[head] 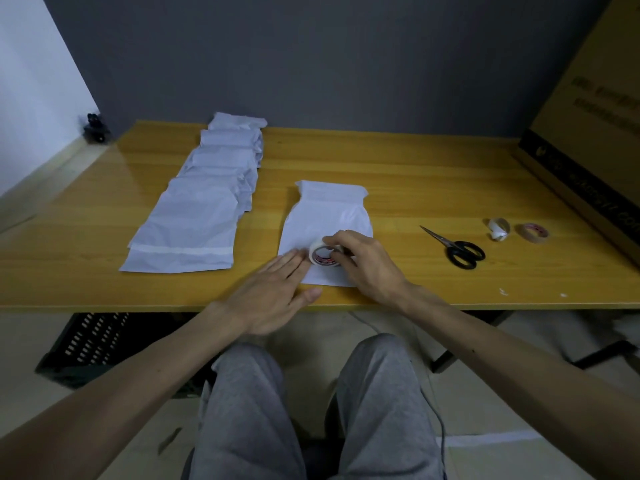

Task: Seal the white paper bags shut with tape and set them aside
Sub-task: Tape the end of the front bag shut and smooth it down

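Pressing my flat left hand (pixel 273 292) on the white paper bag (pixel 325 216) mid-table, my right hand (pixel 360 261) grips the tape roll (pixel 323 256); sealed bags (pixel 204 199) are stacked at ten o'clock.

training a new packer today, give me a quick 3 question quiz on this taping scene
1. True or false: the right hand holds the tape roll on the white bag in front of the person.
2. Which tool lies on the table right of that bag? A) stapler B) scissors C) knife
3. Where is the row of other white bags, and what does the left hand do?

Key
1. True.
2. B.
3. Left of the bag being worked on, overlapping toward the wall; the nearest shows a tape strip. The left hand lies flat, fingers on the bag's near left corner.
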